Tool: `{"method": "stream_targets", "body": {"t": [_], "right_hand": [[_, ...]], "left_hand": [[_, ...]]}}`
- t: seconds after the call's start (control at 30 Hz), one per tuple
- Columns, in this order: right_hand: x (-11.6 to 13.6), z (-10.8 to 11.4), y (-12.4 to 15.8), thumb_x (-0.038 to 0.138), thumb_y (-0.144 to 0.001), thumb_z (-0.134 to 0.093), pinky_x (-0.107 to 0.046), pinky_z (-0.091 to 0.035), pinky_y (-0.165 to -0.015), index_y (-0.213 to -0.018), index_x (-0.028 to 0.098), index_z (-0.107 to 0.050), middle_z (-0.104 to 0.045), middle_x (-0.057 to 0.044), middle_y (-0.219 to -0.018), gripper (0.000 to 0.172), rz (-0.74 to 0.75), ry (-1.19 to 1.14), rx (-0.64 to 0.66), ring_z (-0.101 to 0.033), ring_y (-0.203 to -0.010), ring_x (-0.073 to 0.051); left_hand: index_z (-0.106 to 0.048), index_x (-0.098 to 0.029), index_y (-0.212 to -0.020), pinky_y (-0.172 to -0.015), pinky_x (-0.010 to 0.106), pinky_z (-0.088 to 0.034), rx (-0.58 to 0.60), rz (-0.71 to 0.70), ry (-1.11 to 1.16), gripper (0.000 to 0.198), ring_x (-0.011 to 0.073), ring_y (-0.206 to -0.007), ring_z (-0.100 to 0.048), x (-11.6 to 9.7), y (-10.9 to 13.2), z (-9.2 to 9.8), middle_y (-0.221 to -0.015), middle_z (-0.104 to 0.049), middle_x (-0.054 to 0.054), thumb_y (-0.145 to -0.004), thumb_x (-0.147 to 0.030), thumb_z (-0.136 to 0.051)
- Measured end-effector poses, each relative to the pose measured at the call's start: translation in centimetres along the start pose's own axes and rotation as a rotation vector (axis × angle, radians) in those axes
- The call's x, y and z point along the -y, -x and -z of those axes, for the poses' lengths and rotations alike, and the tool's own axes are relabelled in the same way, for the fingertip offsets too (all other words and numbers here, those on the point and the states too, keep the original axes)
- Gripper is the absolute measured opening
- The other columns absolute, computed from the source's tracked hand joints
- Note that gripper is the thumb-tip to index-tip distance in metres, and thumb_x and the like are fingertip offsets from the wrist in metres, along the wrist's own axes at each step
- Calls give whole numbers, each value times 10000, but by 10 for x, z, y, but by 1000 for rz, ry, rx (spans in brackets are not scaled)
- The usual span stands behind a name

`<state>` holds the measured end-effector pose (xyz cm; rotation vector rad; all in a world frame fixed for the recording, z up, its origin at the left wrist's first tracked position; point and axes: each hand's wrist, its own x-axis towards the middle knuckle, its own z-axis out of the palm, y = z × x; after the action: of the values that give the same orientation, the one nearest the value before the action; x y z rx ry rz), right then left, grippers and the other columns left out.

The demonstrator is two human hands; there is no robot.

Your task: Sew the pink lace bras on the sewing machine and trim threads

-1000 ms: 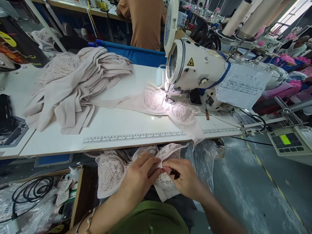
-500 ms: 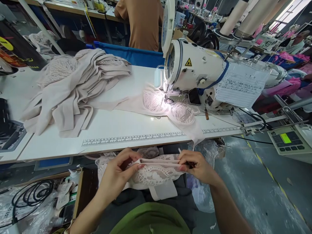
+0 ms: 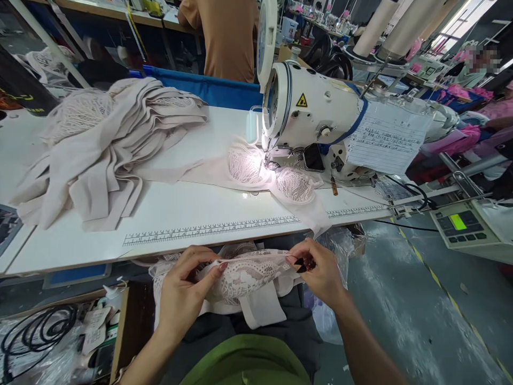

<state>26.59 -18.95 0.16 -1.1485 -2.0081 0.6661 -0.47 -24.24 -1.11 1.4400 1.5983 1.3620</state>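
Over my lap, a pale pink lace bra [image 3: 248, 278] is stretched by its upper edge between my two hands. My left hand [image 3: 190, 286] pinches one end of that edge between thumb and fingers. At the other end, my right hand [image 3: 320, 270] pinches the lace, and a small dark object [image 3: 302, 264], mostly hidden, shows within its fingers. A second bra [image 3: 296, 184] lies on the table with its middle under the lit needle area of a white sewing machine [image 3: 312, 107]. One of its wings hangs past the table's front edge.
A heap of pale bras [image 3: 104, 139] covers the table's left part. A printed ruler [image 3: 208, 229] runs along the front edge. An open box [image 3: 120, 331] with cable and bottles stands lower left. A control panel [image 3: 460, 224] is at right. Another person [image 3: 228, 40] sits beyond.
My hands have drawn the bra's upper edge into a straighter line, and the lace front is turned more toward me. The view has shifted slightly right; the bra under the machine stays put.
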Motion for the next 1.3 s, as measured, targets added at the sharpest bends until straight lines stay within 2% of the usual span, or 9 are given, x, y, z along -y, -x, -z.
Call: {"method": "stream_targets", "body": {"t": [0.13, 0.3, 0.47, 0.6, 0.73, 0.83, 0.97, 1.13, 1.3], "right_hand": [[1, 0, -2, 247, -928, -635, -283, -486, -596, -980, 229, -704, -710, -48, -849, 88, -74, -6, 35, -639, -698, -175], [4, 5, -11, 309, -929, -648, -272, -387, -527, -799, 217, -713, -641, -29, -729, 172, -129, -89, 86, -506, -581, -137], [7, 29, -27, 337, -877, -717, -264, -363, -524, -748, 203, -712, -604, -24, -753, 187, -134, -320, 248, -474, -584, -121], [17, 42, -39, 336, -851, -747, -251, -332, -489, -720, 201, -708, -556, 4, -700, 193, -115, -491, 436, -433, -541, -101], [43, 31, -45, 209, -834, -729, -241, -376, -527, -756, 198, -718, -601, -7, -739, 79, -53, -393, 507, -507, -616, -117], [59, 18, -44, 127, -810, -698, -238, -410, -585, -764, 198, -689, -612, -11, -742, 85, 17, -270, 527, -552, -733, -150], [56, 12, -38, 222, -876, -688, -236, -402, -608, -846, 209, -624, -608, -8, -796, 72, 73, -153, 476, -520, -741, -147], [31, 17, -30, 503, -851, -751, -223, -351, -545, -862, 205, -579, -598, 8, -781, 344, 70, -181, 358, -454, -596, -100], [18, 20, -30, 364, -900, -718, -240, -429, -578, -909, 201, -654, -686, -44, -884, 175, 113, -247, 397, -558, -643, -122]], "left_hand": [[-726, -248, -792, -669, 284, -470, 3, 32, 9, 86, 213, -821, -607, 5, 0, 1, -881, -658, 39, -837, -321, -735], [-731, -247, -778, -706, 287, -472, 10, 40, 61, 77, 211, -841, -607, 7, 0, -1, -873, -654, 36, -823, -307, -751], [-731, -242, -776, -743, 273, -496, 64, 49, 191, 60, 202, -865, -606, 5, 2, 4, -877, -646, 36, -823, -269, -756], [-719, -245, -886, -840, 271, -512, 345, 55, 247, 88, 219, -1010, -630, -8, -3, 16, -1039, -652, 57, -846, -309, -763], [-633, -294, -1227, -958, 301, -485, 653, -90, 144, 467, 255, -1182, -587, -33, -11, 9, -1279, -602, 78, -802, -344, -821], [-677, -245, -999, -812, 261, -493, 632, -260, 120, 71, 194, -947, -628, -44, -13, -10, -998, -644, 45, -931, -231, -665], [-632, -199, -823, -666, 222, -444, 548, -337, 150, 190, 148, -771, -585, -46, -16, -25, -812, -587, 17, -963, -108, -540], [-571, -190, -771, -588, 184, -408, 485, -271, 111, 200, 116, -695, -544, -45, -21, -19, -776, -548, -3, -960, -131, -542], [-574, -195, -770, -580, 177, -413, 504, -230, 117, 201, 115, -694, -545, -42, -22, -18, -789, -546, 1, -967, -168, -539]]}}
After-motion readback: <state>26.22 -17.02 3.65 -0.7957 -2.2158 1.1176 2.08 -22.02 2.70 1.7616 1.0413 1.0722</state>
